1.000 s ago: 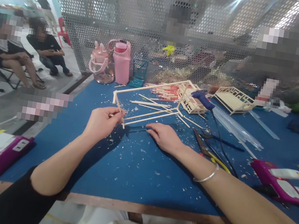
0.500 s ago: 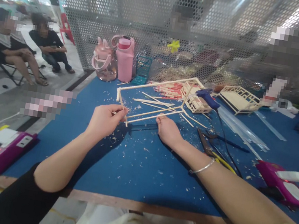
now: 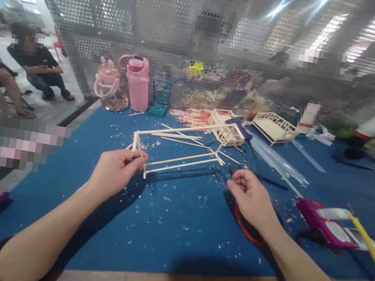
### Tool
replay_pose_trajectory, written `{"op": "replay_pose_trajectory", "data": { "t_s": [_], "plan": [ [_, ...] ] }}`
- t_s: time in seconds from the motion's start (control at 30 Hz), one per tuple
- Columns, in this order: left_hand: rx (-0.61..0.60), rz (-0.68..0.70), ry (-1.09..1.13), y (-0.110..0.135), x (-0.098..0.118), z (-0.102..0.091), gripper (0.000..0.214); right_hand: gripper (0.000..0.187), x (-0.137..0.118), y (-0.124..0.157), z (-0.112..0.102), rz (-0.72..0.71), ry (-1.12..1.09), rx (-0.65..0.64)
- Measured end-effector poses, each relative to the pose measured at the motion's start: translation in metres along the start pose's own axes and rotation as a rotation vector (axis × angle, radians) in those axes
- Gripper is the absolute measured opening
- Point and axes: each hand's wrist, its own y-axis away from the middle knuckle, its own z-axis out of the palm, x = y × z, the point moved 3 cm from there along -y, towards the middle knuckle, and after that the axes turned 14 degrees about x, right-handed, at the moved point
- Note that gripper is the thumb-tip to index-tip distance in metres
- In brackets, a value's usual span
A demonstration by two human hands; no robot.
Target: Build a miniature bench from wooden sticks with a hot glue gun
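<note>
pinches the near corner of the stick frame (image 3: pixel 184 159) with the left hand (image 3: pixel 113 175), curls the right hand (image 3: pixel 252 199) over red-handled pliers (image 3: pixel 243 225), hold unclear.

Head-worn view, angled forward-down, seemingly near table (image 3: pixel 170 239)

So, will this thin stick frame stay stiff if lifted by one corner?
The stick frame probably weighs little: its sticks are very thin. It likely flexes, since the left hand pinches only one corner. Its joints look small, so perhaps fragile.
</note>
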Motion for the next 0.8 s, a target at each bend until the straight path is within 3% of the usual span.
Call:
{"op": "replay_pose_trajectory", "data": {
  "t_s": [0.1,0.2,0.3,0.4,0.47,0.6,0.8],
  "plan": [
    [-0.014,0.032,-0.020,0.001,0.007,0.001,0.031,0.032,0.008,-0.014,0.007,0.243,-0.328,-0.001],
    [-0.023,0.042,-0.034,0.000,0.008,0.003,0.029,0.038,0.005,-0.029,0.013,0.352,-0.457,-0.025],
    [-0.030,0.026,-0.048,-0.003,0.003,0.005,0.030,0.038,-0.001,-0.041,0.016,0.355,-0.367,-0.118],
    [-0.036,0.010,-0.060,-0.004,-0.003,0.008,0.033,0.024,-0.002,-0.042,0.019,0.342,-0.255,-0.247],
    [-0.049,0.004,-0.063,-0.004,-0.006,0.010,0.033,0.019,0.002,-0.041,0.020,0.292,-0.229,-0.225],
    [-0.079,-0.037,-0.057,-0.001,-0.006,0.014,0.030,0.034,0.013,-0.039,0.020,0.163,-0.209,-0.181],
    [-0.158,-0.232,0.133,0.003,-0.005,0.022,0.032,0.042,0.022,-0.035,0.020,0.328,-0.383,-0.234]
  ]
}}
